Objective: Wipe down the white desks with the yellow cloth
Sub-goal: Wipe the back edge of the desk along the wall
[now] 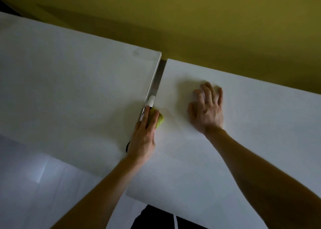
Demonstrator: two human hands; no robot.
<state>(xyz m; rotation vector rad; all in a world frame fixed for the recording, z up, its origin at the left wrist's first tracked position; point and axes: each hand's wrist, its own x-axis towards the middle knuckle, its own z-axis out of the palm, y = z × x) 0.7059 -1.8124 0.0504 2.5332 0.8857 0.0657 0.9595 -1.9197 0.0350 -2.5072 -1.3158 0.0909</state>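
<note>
Wiping is underway at the gap [157, 82] between the two desks, and you can treat that gap as your marker. To its left lies the left desk [69, 89], white and bare; nothing on it shows whether it has been wiped, so judge it as uncertain. Right at the gap's near end, your left hand [144, 135] presses the cloth [159, 120] flat against the edge of the right desk [225, 159], fingers straight and held together on top of it, with only a yellow corner poking out beside them. A small white fitting [150, 100] sits in the gap just beyond your fingertips. Right of the gap, your right hand [206, 107] rests on the right desk with fingers spread apart, holding nothing, bracing you. That desk shows no clear wet streaks, so most of its surface likely remains to do. No containers are in view. Behind both desks runs a yellow-green wall [191, 11].
</note>
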